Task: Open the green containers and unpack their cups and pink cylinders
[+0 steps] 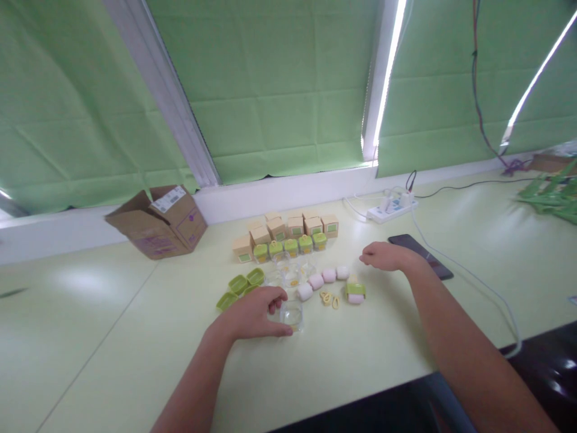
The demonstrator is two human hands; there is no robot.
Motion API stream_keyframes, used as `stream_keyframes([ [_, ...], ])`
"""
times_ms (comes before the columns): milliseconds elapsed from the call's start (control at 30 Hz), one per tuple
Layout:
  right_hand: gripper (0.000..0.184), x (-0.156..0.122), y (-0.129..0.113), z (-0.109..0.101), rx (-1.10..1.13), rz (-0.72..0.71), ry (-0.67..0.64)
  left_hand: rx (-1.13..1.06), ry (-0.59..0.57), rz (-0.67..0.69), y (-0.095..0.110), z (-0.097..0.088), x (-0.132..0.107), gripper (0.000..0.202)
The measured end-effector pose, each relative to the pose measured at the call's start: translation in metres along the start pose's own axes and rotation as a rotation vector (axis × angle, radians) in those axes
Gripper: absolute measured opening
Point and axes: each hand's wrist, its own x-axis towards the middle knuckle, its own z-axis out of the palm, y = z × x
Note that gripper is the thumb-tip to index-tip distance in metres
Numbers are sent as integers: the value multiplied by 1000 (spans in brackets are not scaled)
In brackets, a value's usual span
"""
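My left hand [259, 314] has its thumb and fingers around a clear plastic container [293, 314] at the front of the group. Off to the right, my right hand [381, 257] is closed over the table; whatever its fingers hold, if anything, is hidden. Between the hands runs a row of pale pink and white rolls [316, 281]. Nearby lie small yellow rings [326, 297] and a green-banded piece with a pink end [356, 291]. More clear containers [292, 275] stand behind. Green tray-like lids [238, 284] sit beyond my left hand, partly covered by it.
Small cardboard boxes [295, 226] and finished-looking green-topped containers [291, 246] stand in rows at the back. A large open carton [157, 222] is at the left. A dark phone [419, 255], a white power strip [392, 207] and a white cable [469, 266] occupy the right side.
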Motion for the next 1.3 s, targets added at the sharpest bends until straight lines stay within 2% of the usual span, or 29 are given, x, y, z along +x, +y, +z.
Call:
stream_keyframes([
  [133, 27, 3, 6, 2, -20, 7, -8, 40, 91, 64, -4, 2, 4, 28],
  [333, 25, 8, 2, 9, -46, -36, -36, 128, 245, 102, -8, 4, 11, 30],
  [533, 27, 18, 3, 19, -72, -55, -33, 104, 268, 107, -6, 7, 8, 19],
  [633, 27, 20, 5, 20, -78, -61, -27, 83, 250, 154, -2, 9, 6, 22],
  [867, 28, 19, 6, 21, -76, -68, -22, 92, 211, 264, 4, 11, 6, 54],
  [1100, 29, 20, 7, 22, -78, -76, -12, 195, 204, 263, 2, 8, 5, 44],
  [1300, 27, 22, 9, 23, -71, -72, -17, 299, 275, 210, -5, 6, 7, 40],
])
